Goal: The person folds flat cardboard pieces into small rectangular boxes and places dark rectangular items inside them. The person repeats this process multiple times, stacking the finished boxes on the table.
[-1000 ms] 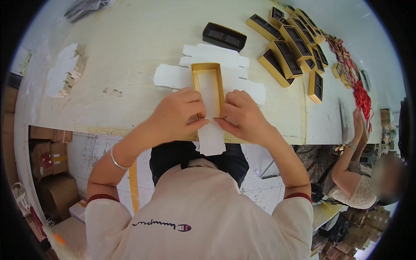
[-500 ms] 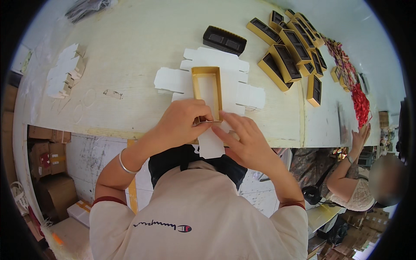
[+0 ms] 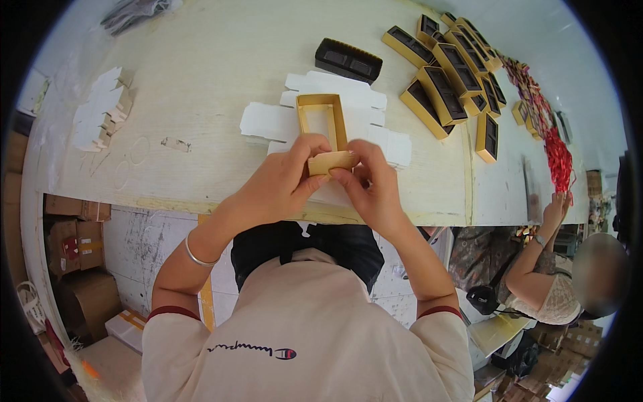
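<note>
Atop white blanks (image 3: 264,120) on the worktop (image 3: 201,80), the left hand (image 3: 289,177) and right hand (image 3: 371,175) both pinch the end flap (image 3: 328,162) of a gold box (image 3: 339,124), otherwise folded up, this end seemingly unfinished, while a black tray (image 3: 348,60) lies outside and tray-filled boxes (image 3: 447,72) sit rightward.

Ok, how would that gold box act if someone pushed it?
The gold box looks like thin card, so probably light. Flat sides make rolling unlikely. Its end flap, pinched between left hand and right hand, looks loose and may bend.
</note>
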A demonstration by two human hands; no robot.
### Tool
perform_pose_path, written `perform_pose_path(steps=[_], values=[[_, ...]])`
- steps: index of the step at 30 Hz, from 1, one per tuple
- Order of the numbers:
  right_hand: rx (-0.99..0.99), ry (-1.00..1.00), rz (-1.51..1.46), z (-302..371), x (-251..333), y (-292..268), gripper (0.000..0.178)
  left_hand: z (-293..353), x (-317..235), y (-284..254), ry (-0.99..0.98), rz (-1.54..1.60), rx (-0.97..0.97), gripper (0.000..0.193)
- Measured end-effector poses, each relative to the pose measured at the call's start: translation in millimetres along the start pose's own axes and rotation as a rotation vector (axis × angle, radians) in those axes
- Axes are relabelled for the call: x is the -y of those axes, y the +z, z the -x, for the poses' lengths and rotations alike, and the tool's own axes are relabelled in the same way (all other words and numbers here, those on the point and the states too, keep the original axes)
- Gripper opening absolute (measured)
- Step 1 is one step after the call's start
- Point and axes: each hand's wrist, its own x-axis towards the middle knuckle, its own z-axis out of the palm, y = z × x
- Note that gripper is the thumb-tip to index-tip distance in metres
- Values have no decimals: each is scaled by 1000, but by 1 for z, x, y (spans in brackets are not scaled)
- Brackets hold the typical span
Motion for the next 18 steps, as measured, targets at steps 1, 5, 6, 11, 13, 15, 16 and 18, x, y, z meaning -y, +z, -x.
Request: perform_pose_path(steps=[1, 5, 6, 11, 13, 15, 16, 18], values=[[35, 96, -35, -4, 4, -3, 41, -3, -6, -5, -70, 61, 32, 43], [40, 84, -21, -8, 2, -1, 40, -9, 8, 1, 82, 169, -83, 51], [7, -17, 21, -6, -1, 2, 40, -7, 8, 2, 39, 170, -108, 48], [-109, -460, 649, -4, -6, 3, 26, 1, -9, 9, 34, -130, -218, 27], [-6, -482, 709, -2, -8, 0, 21, 6, -6, 13, 149, -306, -230, 18], [163, -460, 756, -4, -10, -5, 15, 6, -4, 13, 169, -428, -185, 16], [236, -389, 718, -7, -8, -6, 13, 4, -3, 11, 129, -465, -135, 17], [381, -245, 639, -20, 1, -10, 8, 0, -4, 6, 58, -495, -44, 19]])
